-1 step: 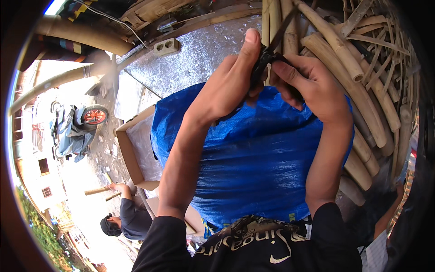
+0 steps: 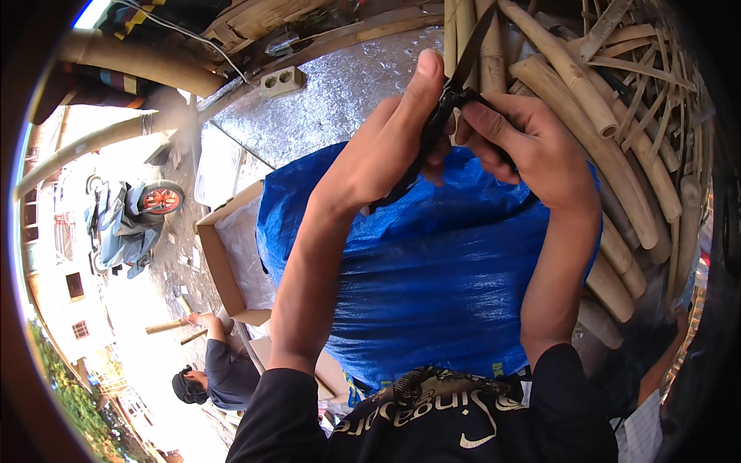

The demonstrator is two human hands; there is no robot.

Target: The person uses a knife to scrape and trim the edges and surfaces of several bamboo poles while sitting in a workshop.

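Nearest the camera, the person's black sleeves are coming in from the lower edge, both forearms reaching up over a bulging blue tarpaulin (image 2: 440, 285) that is covering a large bundle. Above it the two hands are meeting. The left hand (image 2: 386, 150) is closing around the lower part of a thin black strap (image 2: 448, 104), thumb raised along it. The right hand (image 2: 532, 147) is curling its fingers over the same strap, pinching it just beside the left thumb. The strap is running up from between the hands toward a stack of pale bamboo poles (image 2: 587, 92), which are leaning just behind and to the right of the hands. Further back, a crinkled silver sheet (image 2: 340, 100) is lying behind the tarpaulin, and an open cardboard box (image 2: 224, 262) is sitting to its left. Far off, a scooter (image 2: 127, 216) is standing on the ground, and another person (image 2: 220, 370) is crouching near it.
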